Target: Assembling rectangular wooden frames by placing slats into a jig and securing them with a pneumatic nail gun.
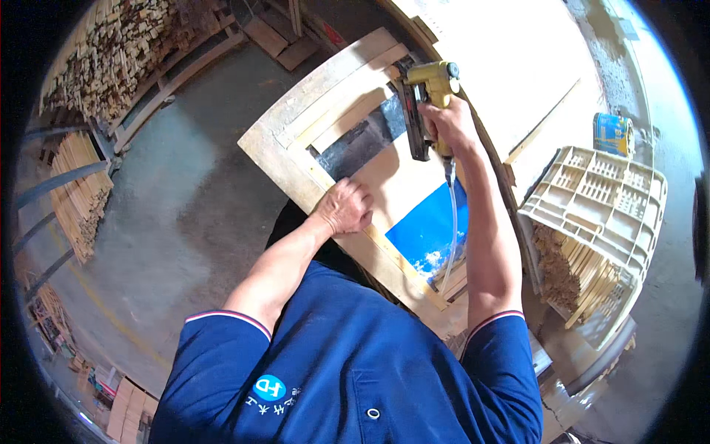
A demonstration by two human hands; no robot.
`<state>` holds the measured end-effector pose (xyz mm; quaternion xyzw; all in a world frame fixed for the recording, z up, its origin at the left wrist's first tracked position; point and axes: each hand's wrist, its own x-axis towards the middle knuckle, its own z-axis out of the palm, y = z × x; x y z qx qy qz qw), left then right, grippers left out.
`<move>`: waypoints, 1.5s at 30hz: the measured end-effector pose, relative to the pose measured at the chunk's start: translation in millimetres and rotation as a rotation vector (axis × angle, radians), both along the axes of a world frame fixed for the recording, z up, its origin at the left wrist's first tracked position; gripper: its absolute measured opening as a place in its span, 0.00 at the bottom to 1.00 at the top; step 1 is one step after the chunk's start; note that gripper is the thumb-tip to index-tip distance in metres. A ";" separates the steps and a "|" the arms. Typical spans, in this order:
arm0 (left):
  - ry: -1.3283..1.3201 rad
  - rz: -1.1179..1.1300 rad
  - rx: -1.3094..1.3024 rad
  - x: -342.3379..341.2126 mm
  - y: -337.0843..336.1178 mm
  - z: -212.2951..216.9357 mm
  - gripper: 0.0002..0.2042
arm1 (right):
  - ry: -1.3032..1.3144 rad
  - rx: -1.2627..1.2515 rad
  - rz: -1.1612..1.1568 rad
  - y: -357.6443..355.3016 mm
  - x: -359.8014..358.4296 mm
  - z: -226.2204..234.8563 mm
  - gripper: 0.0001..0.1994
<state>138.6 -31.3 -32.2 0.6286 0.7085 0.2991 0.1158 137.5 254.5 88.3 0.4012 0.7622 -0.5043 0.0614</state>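
My right hand is wrapped round the grip of a yellow and black nail gun. From the grip's lower end a pale air hose runs down toward me. The gun's dark magazine stands over the far right part of a wooden frame made of light strips. My left hand rests closed on the frame's near strip; its curled fingers hide whatever may be inside. Within the frame lie a dark panel, a plain light board and a blue panel with a cloud-like print.
The frame lies on a worktop board. At right a cream plastic crate leans over bundled wood sticks, with a blue tin behind it. Stacks of wood strips stand at far left on the floor.
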 end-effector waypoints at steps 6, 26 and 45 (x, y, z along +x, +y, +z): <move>-0.056 -0.022 -0.045 -3.0 -1.1 3.4 0.08 | -0.077 0.018 0.014 16.2 -36.4 -21.0 0.08; -0.174 -0.139 -0.216 -5.6 -3.0 4.3 0.11 | -0.159 0.485 0.585 -91.9 -7.8 2.4 0.15; -0.484 -0.208 -0.442 -9.6 -1.9 10.6 0.20 | -0.069 0.544 0.873 -181.8 -8.5 -19.3 0.09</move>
